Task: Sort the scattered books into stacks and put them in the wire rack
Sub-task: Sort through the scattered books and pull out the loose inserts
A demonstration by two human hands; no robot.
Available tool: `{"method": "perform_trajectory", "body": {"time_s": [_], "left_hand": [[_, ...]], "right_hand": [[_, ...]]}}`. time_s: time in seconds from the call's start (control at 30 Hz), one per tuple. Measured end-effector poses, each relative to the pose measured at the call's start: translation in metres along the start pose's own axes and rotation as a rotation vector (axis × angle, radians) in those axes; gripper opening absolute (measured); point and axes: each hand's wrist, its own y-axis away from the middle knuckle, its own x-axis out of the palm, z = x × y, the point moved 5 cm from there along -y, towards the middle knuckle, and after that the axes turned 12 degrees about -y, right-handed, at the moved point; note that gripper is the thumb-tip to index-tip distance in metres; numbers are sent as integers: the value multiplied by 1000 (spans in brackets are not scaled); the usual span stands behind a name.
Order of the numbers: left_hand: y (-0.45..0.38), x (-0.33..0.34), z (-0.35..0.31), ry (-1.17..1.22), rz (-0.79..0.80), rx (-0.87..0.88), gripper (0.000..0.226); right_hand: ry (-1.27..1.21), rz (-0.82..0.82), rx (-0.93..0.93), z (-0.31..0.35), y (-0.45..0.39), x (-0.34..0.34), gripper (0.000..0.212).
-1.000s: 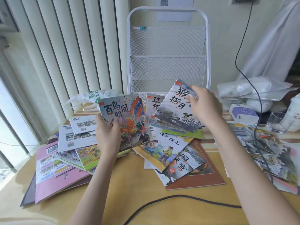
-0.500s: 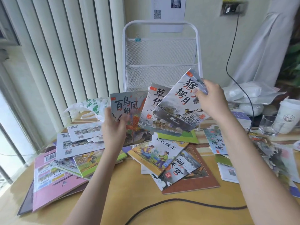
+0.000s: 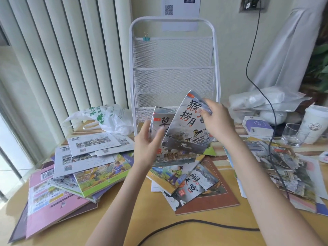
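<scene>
The white wire rack (image 3: 131, 71) stands upright at the table's back, and its mesh pockets hold nothing. In front of it I hold up a small fan of picture books. My right hand (image 3: 219, 122) pinches the top right corner of the front grey book (image 3: 186, 132) with red and black characters. My left hand (image 3: 148, 148) grips the left edge of the books behind it (image 3: 162, 122), its fingers blurred. More books lie scattered on the table: a left pile (image 3: 99, 174) over a pink book (image 3: 51, 205), a middle pile (image 3: 188, 185), and a right pile (image 3: 282, 162).
A black cable (image 3: 195, 223) crosses the near table and another hangs over the right pile. At the right stand a glass (image 3: 292, 134), a paper cup (image 3: 315, 121) and a purple-white box (image 3: 257, 126). A plastic bag (image 3: 108, 118) lies left of the rack.
My left hand has swung its phoenix book rightward and tucked it behind the books in my right hand. The books are now gathered into one fan before the rack.
</scene>
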Motion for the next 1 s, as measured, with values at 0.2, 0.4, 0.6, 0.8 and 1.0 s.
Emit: {"method": "perform_trajectory", "body": {"time_s": [0.2, 0.4, 0.6, 0.8, 1.0], "left_hand": [[4, -2, 7, 16, -55, -4, 15], [7, -4, 18, 239, 20, -123, 24], [10, -8, 20, 304, 35, -114, 23], [17, -12, 19, 192, -27, -107, 29], [21, -13, 31, 169, -84, -164, 34]], "right_hand": [[54, 44, -53, 2, 7, 7, 27], [423, -100, -372, 16, 10, 23, 41], [286, 1, -454, 22, 22, 58, 46], [134, 62, -449, 15, 32, 88, 50], [-448, -91, -69, -30, 26, 68, 39]]}}
